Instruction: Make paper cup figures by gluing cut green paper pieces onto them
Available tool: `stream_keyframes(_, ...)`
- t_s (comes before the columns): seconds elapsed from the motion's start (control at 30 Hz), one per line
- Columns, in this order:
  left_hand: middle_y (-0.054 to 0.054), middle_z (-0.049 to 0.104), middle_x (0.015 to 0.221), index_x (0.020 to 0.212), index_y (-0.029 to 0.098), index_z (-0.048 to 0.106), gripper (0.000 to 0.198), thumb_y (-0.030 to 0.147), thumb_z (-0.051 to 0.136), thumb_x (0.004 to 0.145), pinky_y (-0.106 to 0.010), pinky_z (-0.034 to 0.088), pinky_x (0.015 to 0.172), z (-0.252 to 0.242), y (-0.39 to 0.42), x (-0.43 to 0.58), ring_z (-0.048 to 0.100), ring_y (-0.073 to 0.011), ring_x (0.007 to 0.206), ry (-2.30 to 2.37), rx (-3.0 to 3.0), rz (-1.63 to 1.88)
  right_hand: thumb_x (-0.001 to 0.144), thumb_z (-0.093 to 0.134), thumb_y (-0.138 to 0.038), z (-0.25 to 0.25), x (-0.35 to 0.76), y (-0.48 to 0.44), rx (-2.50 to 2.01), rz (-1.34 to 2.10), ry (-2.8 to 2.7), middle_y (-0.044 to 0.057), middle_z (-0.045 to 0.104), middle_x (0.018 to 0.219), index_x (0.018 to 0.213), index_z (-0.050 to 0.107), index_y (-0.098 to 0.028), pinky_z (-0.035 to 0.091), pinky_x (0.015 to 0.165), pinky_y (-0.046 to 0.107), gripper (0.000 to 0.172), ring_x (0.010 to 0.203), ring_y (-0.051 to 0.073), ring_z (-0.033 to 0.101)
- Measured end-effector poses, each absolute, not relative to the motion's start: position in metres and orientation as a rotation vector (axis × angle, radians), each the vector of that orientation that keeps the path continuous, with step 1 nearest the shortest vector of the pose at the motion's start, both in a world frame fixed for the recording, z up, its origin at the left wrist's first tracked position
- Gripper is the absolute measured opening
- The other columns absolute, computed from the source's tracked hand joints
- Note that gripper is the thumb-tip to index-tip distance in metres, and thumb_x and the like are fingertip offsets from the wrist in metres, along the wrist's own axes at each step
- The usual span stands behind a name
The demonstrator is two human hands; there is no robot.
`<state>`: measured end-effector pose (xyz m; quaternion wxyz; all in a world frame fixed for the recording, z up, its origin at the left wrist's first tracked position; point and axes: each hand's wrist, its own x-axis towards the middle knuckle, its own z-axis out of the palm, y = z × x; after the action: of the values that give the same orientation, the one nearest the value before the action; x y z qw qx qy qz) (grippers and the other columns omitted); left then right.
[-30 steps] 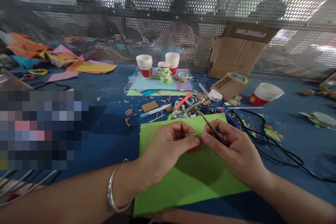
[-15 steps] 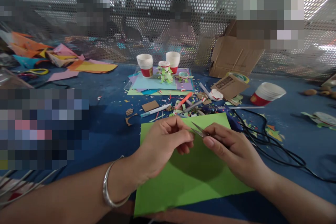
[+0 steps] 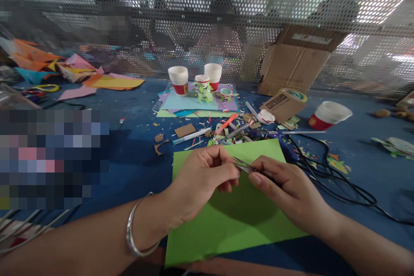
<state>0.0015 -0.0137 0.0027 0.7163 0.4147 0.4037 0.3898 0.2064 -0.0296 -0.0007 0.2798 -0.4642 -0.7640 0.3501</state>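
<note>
My right hand [image 3: 287,189] is closed around a pair of small scissors [image 3: 244,166], whose pointed blades reach left to the fingertips of my other hand. Thumb and index finger of my left hand [image 3: 210,172] are pinched together; whatever sits between them is too small or hidden to make out. A silver bangle [image 3: 130,230] circles the left wrist. Both hands are above a green sheet of paper [image 3: 239,224] lying on the blue table [image 3: 129,181].
Beyond the sheet lie paper scraps, an orange marker [image 3: 226,123] and other pens. Stacked paper cups [image 3: 178,81] and small paper turtles [image 3: 205,93] stand farther back. Right are more cups [image 3: 330,115], a black cable [image 3: 349,194] and a cardboard box [image 3: 291,67].
The scissors' blades have closed partway and shifted slightly left and down, nearer my left fingertips. My left hand has barely moved.
</note>
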Motion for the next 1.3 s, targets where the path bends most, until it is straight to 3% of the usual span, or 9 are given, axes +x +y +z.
stream_keyframes(0.77,0.002,0.066,0.056,0.065,0.016,0.058,0.019,0.018,0.076,0.070,-0.015,0.038,0.049,0.0038,-0.0144,0.0073,0.053,-0.0046,0.049,0.866,0.767,0.838,0.105,0.047,-0.046,-0.0001,0.2053,-0.0298,-1.239,0.952,-2.057,-0.005,0.045,0.065,0.080,0.062,-0.019,0.031,0.052,0.025,0.040,0.056,0.009,0.039)
stream_keyframes(1.03,0.002,0.066,0.056,0.064,0.016,0.058,0.020,0.018,0.077,0.071,-0.015,0.037,0.049,0.0041,-0.0148,0.0053,0.053,-0.0039,0.047,0.881,0.772,0.833,0.105,0.045,-0.048,-0.0009,0.2069,-0.0273,-1.295,0.931,-1.991,-0.006,0.041,0.064,0.072,0.054,-0.020,0.030,0.051,0.025,0.044,0.055,0.010,0.037)
stream_keyframes(1.3,0.002,0.064,0.055,0.065,0.016,0.059,0.020,0.021,0.077,0.072,-0.017,0.036,0.048,0.0044,-0.0131,0.0059,0.052,-0.0048,0.048,0.920,0.802,0.855,0.101,0.052,-0.055,-0.0030,0.2065,-0.0255,-1.304,0.948,-1.944,-0.005,0.045,0.064,0.083,0.059,-0.021,0.033,0.051,0.024,0.039,0.056,0.010,0.039)
